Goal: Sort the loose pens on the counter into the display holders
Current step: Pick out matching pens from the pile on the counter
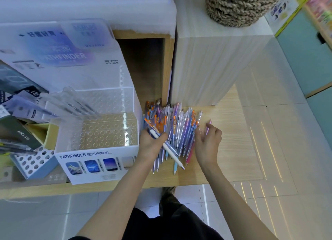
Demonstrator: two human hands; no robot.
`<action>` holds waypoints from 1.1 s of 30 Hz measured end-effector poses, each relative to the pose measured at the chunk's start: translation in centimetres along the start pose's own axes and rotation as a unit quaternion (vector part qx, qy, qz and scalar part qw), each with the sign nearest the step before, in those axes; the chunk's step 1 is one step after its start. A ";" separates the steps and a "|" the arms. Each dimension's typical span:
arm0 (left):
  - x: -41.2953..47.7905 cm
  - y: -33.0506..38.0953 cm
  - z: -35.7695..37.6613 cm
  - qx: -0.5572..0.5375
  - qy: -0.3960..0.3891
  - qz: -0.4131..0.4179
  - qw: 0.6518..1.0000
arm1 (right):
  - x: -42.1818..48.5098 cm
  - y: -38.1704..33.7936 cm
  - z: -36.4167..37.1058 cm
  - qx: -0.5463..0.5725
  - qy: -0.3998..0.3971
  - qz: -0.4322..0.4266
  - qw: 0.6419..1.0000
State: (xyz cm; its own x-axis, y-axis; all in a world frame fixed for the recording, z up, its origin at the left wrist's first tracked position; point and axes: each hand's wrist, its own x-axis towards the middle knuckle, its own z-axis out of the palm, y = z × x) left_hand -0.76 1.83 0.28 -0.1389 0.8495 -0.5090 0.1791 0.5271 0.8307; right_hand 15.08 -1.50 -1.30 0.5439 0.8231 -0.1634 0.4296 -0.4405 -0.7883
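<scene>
Head view: the pens [177, 126] lie heaped on the desk [230, 160], just right of the holder [107, 132] with its rows of empty holes. The left hand [150, 144] is at the heap's near-left side, fingers [161, 136] clenched round a white pen [170, 152] that points toward the desk edge. The right hand [208, 141] hovers at the heap's right edge, fingers released and spread, with a pink pen [209, 127] just beyond them. Best play, I'd say: gather matching pens, tips all one way, then seat each one upright in its own hole.
</scene>
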 end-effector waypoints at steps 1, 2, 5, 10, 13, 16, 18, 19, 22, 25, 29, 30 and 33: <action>-0.1 0.0 0.0 -0.015 -0.001 -0.005 1.000 | -0.3 -0.5 -0.1 0.019 0.006 -0.015 1.000; -0.1 0.0 0.0 -0.031 -0.003 -0.009 0.999 | -0.6 -1.0 -0.3 0.041 0.000 -0.028 0.999; -0.2 0.2 0.1 -0.078 -0.004 -0.017 0.997 | -1.5 -2.6 -0.8 0.105 -0.120 -0.043 0.986; -0.1 0.2 0.5 -0.119 -0.002 -0.045 0.992 | -2.8 -3.5 -0.6 0.126 -0.308 -0.024 0.943; -0.3 -0.1 1.0 -0.120 -0.005 -0.066 0.991 | -3.0 -3.2 -0.4 0.152 -0.292 -0.005 0.944; -0.7 -0.3 1.7 -0.141 -0.044 -0.076 0.986 | -2.9 -2.7 -0.8 0.179 -0.287 0.022 0.941; -1.1 -0.3 2.2 -0.136 -0.078 -0.067 0.985 | -2.6 -2.5 -1.2 0.204 -0.267 0.039 0.941; -1.3 -0.3 2.5 -0.127 -0.094 -0.061 0.986 | -2.3 -2.4 -1.3 0.219 -0.249 0.052 0.942; -1.8 -0.3 2.9 -0.123 -0.122 -0.036 0.984 | -0.8 -2.8 -1.6 0.239 -0.206 0.090 0.945; -2.1 -0.1 2.8 -0.131 -0.139 -0.035 0.981 | 0.3 -3.4 -1.7 0.228 -0.233 0.117 0.938; -2.4 0.5 2.2 -0.171 -0.154 -0.051 0.972 | -0.3 -3.4 -1.6 0.273 -0.286 0.124 0.910; -2.5 0.8 2.1 -0.178 -0.157 -0.053 0.970 | -0.5 -3.4 -1.6 0.288 -0.287 0.123 0.905; -2.8 1.5 1.8 -0.187 -0.170 -0.046 0.966 | -0.5 -3.4 -1.8 0.325 -0.287 0.124 0.892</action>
State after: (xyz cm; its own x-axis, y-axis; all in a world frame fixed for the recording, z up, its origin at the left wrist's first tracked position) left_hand 1.67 0.31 2.56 0.2024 0.7922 -0.5757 -0.1916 0.6086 0.7700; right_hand 14.64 -1.08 2.59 0.0251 0.8592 -0.5110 -0.2639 -0.4873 -0.8324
